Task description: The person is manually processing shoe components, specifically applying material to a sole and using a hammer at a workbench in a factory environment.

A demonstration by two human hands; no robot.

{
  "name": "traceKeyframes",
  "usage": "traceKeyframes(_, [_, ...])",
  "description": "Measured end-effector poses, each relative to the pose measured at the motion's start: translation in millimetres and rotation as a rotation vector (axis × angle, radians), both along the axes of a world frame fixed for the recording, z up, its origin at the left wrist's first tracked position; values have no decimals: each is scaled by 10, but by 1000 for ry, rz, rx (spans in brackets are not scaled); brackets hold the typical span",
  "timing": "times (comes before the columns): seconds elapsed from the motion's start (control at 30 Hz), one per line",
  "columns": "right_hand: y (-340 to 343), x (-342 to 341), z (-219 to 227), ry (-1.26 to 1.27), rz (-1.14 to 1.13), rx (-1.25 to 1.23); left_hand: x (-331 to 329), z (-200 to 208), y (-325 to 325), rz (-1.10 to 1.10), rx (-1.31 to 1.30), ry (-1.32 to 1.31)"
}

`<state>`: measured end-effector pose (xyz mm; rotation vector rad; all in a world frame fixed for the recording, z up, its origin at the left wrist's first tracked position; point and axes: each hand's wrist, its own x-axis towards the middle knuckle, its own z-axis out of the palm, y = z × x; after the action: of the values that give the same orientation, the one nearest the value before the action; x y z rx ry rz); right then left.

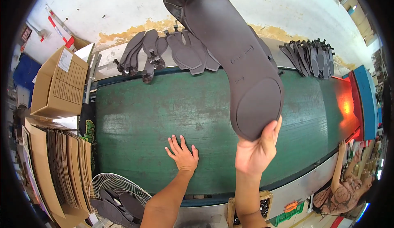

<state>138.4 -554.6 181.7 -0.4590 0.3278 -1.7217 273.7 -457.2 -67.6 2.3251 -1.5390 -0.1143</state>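
Note:
My right hand (255,156) grips the toe end of a dark grey-brown shoe sole (250,60), thumb along its edge and the other fingers behind it. The sole is raised over the green conveyor belt (139,125), underside toward me, its heel end reaching up to the top edge of the view. An oval panel is marked on the toe part. My left hand (183,156) lies with spread fingers on the belt and holds nothing. Beyond the belt, dark soles (186,53) rest on the ledge by the wall, partly hidden by the held one.
More soles (314,60) stand in a row at the far right, near a blue machine (365,103) glowing orange-red inside. At left are a cardboard box (61,84) and stacked cardboard (61,166). A fan guard (106,181) with soles is near left. Another person (340,195) is at lower right.

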Motion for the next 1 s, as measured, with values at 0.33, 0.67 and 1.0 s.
traceKeyframes(0.33, [79, 38, 130, -65, 20, 3, 58, 30, 15, -15, -5, 4])
traceKeyframes(0.67, [-650, -450, 147, 214, -297, -89, 49, 21, 14, -20, 7, 11])
traceKeyframes(1.0, [-2139, -281, -330, 225, -193, 12, 77, 24, 15, -23, 6, 20])
